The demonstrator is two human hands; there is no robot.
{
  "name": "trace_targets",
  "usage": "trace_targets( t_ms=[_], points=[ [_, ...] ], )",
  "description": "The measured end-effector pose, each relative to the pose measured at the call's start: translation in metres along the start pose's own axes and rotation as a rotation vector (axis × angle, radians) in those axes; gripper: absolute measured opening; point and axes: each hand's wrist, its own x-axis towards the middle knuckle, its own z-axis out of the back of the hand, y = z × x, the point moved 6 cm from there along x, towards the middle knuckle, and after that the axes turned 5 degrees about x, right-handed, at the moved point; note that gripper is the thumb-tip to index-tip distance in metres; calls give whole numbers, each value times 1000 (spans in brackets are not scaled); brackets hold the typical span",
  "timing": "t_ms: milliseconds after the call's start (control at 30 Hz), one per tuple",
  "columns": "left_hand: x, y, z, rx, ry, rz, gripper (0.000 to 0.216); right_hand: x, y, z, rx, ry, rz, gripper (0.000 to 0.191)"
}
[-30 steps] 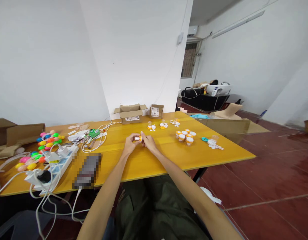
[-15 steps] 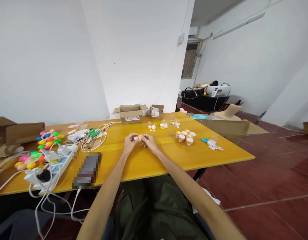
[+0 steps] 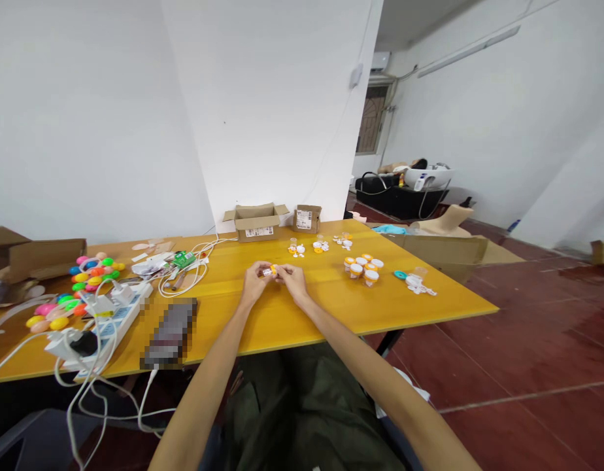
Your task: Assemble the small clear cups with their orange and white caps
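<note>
The left hand and right hand grip a small white-and-orange container over the table. Lidded cups stand grouped to the right; a phone lies to the left, beside a power strip.

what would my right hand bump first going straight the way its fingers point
Your right hand would first meet the small orange-and-white piece it is gripping, then probably your left hand, though depth is unclear here.
</note>
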Motion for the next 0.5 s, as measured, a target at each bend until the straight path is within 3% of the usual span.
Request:
trace_targets(
  t_ms=[200,500],
  points=[
    [1,8,1,29,-10,51,30,2,-3,1,-2,1,35,29],
    [-2,2,0,73,-8,5,24,4,0,4,-57,-20,55,16]
  ],
)
